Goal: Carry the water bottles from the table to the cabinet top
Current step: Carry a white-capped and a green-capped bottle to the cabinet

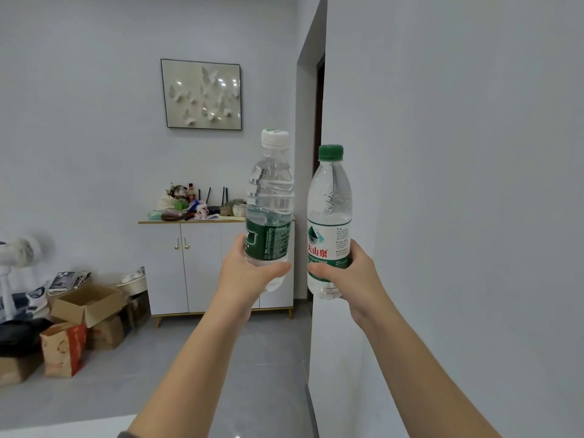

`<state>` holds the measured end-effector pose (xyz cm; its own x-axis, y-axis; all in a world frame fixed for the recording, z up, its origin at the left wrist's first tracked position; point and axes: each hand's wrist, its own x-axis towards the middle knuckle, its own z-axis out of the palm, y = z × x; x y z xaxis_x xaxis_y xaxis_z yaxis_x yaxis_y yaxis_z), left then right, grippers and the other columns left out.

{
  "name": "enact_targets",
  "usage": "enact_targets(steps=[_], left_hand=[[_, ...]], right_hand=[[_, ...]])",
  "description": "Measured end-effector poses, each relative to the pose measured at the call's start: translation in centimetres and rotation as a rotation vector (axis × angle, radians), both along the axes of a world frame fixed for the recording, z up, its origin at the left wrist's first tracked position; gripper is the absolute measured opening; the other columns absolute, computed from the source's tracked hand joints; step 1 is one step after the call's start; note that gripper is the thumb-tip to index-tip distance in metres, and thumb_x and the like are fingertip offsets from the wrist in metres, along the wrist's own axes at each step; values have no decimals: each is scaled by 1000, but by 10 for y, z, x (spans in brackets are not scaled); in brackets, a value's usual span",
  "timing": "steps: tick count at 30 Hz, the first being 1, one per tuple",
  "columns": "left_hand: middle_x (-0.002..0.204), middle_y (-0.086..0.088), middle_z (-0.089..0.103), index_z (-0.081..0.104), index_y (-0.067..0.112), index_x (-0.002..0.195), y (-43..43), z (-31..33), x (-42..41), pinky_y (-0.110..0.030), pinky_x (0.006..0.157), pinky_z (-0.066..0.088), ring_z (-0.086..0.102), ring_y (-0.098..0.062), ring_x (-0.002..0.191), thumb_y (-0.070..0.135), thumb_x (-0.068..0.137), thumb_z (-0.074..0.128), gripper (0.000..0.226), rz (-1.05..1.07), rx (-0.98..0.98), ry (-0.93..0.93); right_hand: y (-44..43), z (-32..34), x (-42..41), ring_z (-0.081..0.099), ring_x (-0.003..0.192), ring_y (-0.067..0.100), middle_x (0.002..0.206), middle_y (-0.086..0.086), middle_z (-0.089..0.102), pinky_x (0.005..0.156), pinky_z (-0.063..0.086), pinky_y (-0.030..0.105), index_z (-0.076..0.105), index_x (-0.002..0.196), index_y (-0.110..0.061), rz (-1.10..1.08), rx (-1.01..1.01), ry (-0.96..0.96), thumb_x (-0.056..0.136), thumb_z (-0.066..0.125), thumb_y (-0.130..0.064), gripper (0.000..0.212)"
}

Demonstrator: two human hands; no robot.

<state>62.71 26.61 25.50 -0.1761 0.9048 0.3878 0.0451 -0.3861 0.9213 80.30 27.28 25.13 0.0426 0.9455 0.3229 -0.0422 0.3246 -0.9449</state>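
Observation:
My left hand [249,273] grips the lower part of a clear water bottle with a white cap and dark green label [270,197], held upright in front of me. My right hand [350,276] grips a second water bottle with a green cap and white-green label [330,216], also upright, close beside the first. Across the room stands the white cabinet [196,267] with gold handles; its top [148,221] is cluttered on the left and middle. The right end of the top is hidden behind the left bottle. The table shows only as a pale corner [63,428] at bottom left.
A wall corner [319,327] juts out just right of my arms, with a dark doorway [319,121] beyond it. Cardboard boxes [88,305], a paper bag [63,349] and a white fan [15,257] crowd the floor at left. Grey floor [189,358] leads to the cabinet.

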Motion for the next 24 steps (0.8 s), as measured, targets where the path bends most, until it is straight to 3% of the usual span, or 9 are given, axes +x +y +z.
enact_targets(steps=[6, 13, 24], left_hand=[[103, 0, 73, 59, 24, 110, 48, -5, 3, -42, 86, 55, 68, -21, 99, 0, 66, 84, 56, 1, -15, -24], [101, 0, 73, 58, 27, 105, 134, -7, 8, -32, 74, 53, 69, -20, 96, -3, 67, 83, 54, 29, -23, -30], [103, -1, 72, 59, 23, 112, 298, -7, 0, -38, 85, 55, 69, -20, 98, -1, 66, 84, 57, 104, -47, -45]], right_hand=[[51, -2, 0, 69, 100, 18, 109, -3, 72, 72, 53, 27, 60, 120, -21, -5, -13, 14, 73, 82, -1, 55], [143, -12, 2, 69, 99, 17, 106, -3, 72, 80, 57, 32, 60, 111, -24, 0, 8, 28, 72, 81, 2, 51], [315, -10, -14, 65, 103, 10, 112, -9, 68, 78, 54, 24, 56, 126, -22, 15, 34, 46, 73, 82, 0, 64]])
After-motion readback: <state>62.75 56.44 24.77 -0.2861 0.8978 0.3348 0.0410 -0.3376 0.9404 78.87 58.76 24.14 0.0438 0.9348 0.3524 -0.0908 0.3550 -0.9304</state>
